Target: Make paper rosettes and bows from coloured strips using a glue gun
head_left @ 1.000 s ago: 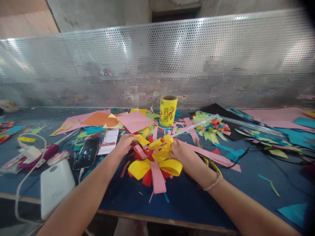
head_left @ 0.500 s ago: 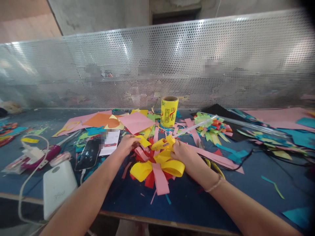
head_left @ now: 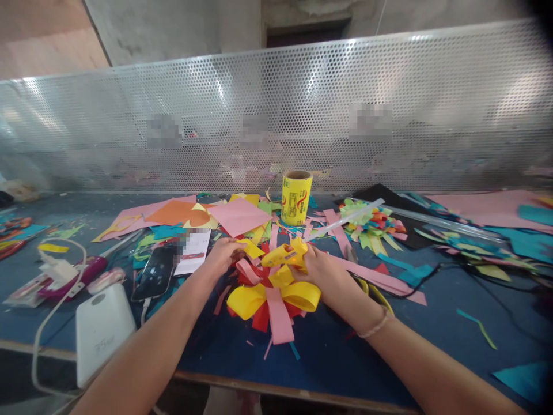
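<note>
My right hand (head_left: 322, 271) is closed round a yellow glue gun (head_left: 285, 253) with a clear glue stick (head_left: 345, 219) sticking out behind it. The gun's tip points left over a paper flower (head_left: 272, 291) of yellow, pink and red loops lying on the blue table (head_left: 345, 346). My left hand (head_left: 222, 253) pinches a yellow paper strip (head_left: 250, 248) at the flower's upper left edge.
A yellow roll (head_left: 296, 197) stands behind the flower. Coloured paper sheets (head_left: 207, 214) and scraps litter the table. A phone (head_left: 158, 266), a white box (head_left: 100, 331) and cables (head_left: 56, 271) lie left. Another paper flower (head_left: 371, 222) and black cord (head_left: 436, 268) lie right. A perforated metal screen (head_left: 276, 115) backs the table.
Hands and flower have stayed almost where they were; the glue gun's tip has shifted slightly. The view has drifted a little.
</note>
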Motion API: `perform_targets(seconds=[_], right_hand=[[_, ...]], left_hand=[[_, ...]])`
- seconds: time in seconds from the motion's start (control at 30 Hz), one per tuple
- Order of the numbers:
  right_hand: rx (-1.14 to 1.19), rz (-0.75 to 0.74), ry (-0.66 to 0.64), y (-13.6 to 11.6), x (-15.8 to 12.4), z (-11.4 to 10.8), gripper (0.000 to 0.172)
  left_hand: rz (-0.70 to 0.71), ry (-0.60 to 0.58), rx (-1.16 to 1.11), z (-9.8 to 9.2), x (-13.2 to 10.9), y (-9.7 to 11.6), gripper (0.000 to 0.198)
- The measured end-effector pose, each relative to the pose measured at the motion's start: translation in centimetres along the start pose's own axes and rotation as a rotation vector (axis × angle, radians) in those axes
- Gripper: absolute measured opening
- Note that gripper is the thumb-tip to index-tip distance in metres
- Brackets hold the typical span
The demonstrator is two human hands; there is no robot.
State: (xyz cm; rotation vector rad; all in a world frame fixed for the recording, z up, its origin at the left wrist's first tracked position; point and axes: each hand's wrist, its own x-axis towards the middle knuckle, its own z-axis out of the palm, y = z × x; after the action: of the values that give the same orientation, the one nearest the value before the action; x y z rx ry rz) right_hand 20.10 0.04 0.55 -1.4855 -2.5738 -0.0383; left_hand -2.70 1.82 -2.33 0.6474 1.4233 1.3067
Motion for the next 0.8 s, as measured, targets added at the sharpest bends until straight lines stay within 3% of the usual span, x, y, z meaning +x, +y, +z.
perform_targets(seconds=[0.37, 0.57, 0.8], right_hand=[[-0.064, -0.103, 0.049, 0.8, 0.5, 2.2, 0.011], [-0.192, -0.196, -0.015, 0.5, 0.3, 1.3, 0.011], [-0.127, -0.093, 0.041, 0.4, 0.0, 0.3, 0.015]], left_hand=[[-0.007, 0.003, 0.023, -0.2, 0.4, -0.2, 0.021], [0.006, -0.023, 0.049, -0.1, 0.1, -0.1, 0.019], [0.063, 0.019, 0.103, 0.0, -0.1, -0.2, 0.025]])
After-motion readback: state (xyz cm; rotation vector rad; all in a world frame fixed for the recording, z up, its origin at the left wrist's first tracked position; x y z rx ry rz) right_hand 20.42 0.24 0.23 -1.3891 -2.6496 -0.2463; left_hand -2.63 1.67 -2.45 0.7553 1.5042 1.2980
